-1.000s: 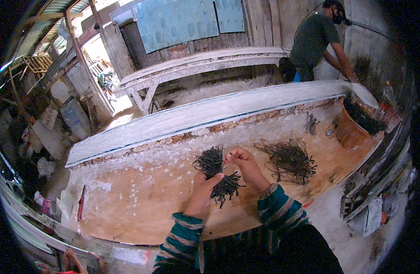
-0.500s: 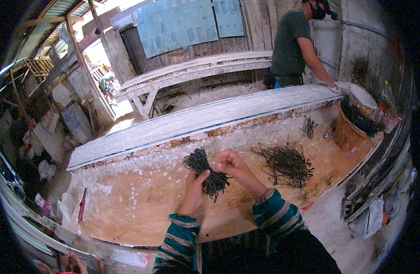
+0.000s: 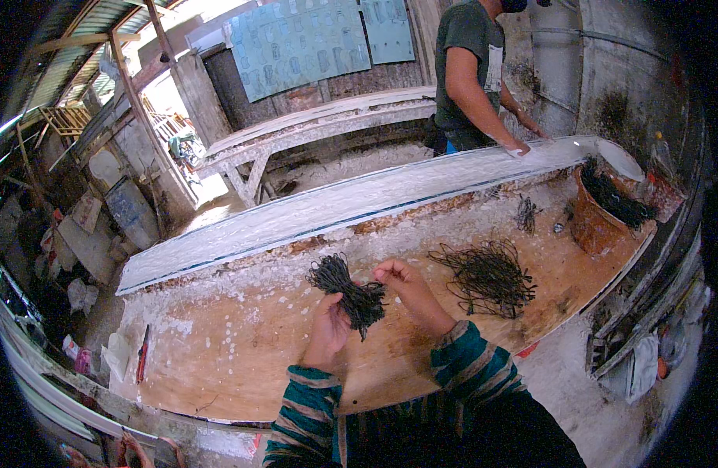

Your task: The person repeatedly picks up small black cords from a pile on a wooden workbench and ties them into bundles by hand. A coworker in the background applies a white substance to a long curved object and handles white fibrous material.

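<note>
My left hand (image 3: 326,334) is closed around the waist of a thick bundle of black cord loops (image 3: 343,282), held just above the wooden tabletop. The loops fan out at both ends of the bundle. At the bundle's right side is my right hand (image 3: 408,285), its thumb and forefinger pinched together. Whatever those fingertips grip, perhaps a thin strand, is too small to make out. To the right of my hands lies a loose, tangled pile of black cord loops (image 3: 490,279). Beyond it rests a smaller clump of cords (image 3: 526,214).
A brown tub (image 3: 593,222) of black cords stands at the table's far right. Along the far edge runs a long white board (image 3: 335,207), where a co-worker (image 3: 472,78) leans with both hands. A red-handled tool (image 3: 143,359) lies at the left. Behind is a white bench (image 3: 327,125).
My right hand's fingers have come together in a pinch beside the bundle, which has turned slightly. The co-worker has shifted left, both hands now at the white board.
</note>
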`<state>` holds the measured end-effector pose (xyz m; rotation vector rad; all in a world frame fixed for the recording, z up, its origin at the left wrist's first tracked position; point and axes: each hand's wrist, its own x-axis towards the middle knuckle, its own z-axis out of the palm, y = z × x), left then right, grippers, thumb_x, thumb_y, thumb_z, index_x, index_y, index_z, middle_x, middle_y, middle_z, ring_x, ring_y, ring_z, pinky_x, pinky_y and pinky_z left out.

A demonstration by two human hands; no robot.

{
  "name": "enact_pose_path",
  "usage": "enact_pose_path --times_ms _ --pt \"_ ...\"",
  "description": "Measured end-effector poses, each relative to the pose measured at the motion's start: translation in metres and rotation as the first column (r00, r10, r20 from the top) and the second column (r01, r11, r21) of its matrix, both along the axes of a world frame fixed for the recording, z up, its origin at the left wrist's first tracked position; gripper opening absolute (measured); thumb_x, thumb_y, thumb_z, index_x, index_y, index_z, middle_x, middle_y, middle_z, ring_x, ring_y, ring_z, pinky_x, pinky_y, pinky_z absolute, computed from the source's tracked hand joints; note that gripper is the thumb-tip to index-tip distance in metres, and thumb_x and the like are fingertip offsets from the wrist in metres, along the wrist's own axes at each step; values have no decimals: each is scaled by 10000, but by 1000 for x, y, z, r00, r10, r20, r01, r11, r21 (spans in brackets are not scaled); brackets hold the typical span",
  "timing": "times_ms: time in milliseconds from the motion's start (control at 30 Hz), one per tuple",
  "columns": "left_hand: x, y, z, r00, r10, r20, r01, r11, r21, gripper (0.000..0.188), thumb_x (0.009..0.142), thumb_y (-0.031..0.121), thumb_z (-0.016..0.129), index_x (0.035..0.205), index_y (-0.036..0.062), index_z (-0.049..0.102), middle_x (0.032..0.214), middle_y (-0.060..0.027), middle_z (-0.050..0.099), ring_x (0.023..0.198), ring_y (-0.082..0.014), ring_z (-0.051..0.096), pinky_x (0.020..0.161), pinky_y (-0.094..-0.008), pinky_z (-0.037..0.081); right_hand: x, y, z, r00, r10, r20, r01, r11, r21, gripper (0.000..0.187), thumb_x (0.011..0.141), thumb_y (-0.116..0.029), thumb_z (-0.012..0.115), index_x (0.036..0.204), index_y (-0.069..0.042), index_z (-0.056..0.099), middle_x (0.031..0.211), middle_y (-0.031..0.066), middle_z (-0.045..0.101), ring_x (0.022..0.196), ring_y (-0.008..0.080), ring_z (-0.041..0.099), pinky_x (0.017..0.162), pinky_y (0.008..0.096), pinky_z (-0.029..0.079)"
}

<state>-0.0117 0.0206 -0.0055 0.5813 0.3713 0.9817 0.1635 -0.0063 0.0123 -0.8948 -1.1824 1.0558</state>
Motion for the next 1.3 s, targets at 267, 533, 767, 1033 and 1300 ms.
enact_pose_path --times_ms 267,533,767,1033,1300 --pt "-7 8 -10 992 55 115 -62 997 52 492 715 115 513 1183 -22 447 1163 -161 533 1066 -310 521 939 -458 404 -2 -2 3 999 -8 -46 8 1000 -12 225 906 -265 508 925 -49 569 891 -10 567 870 85 496 806 240 385" --pt "-16 3 4 991 107 77 -107 994 1 397 755 82 516 1135 -28 476 1086 -140 578 1015 -285 545 923 -423 418 0 0 0 997 -46 69 44 998 34 289 911 -311 490 962 -37 566 995 27 577 963 113 500 881 257 373" --pt "-25 4 11 970 180 -165 -157 977 142 378 804 183 537 1121 -12 469 1072 -210 571 949 -333 585 797 -418 500 5 17 -23 939 -210 273 203 978 53 207 855 -236 582 937 -46 585 911 47 602 874 156 540 792 295 425" --pt "-88 -14 30 777 266 -571 -43 927 373 518 731 -12 610 1207 -6 405 950 -114 569 874 -253 597 704 -375 523 12 3 -6 525 -569 633 380 822 424 124 746 -181 634 858 -136 602 876 109 576 871 314 545 735 410 427" --pt "-183 -11 38 435 333 -836 -25 933 358 858 688 -26 626 1385 -10 126 998 -160 595 833 -221 599 719 -309 491 50 -21 10 622 -578 528 305 800 516 150 724 -111 658 865 -89 610 892 111 599 858 291 575 753 364 449"
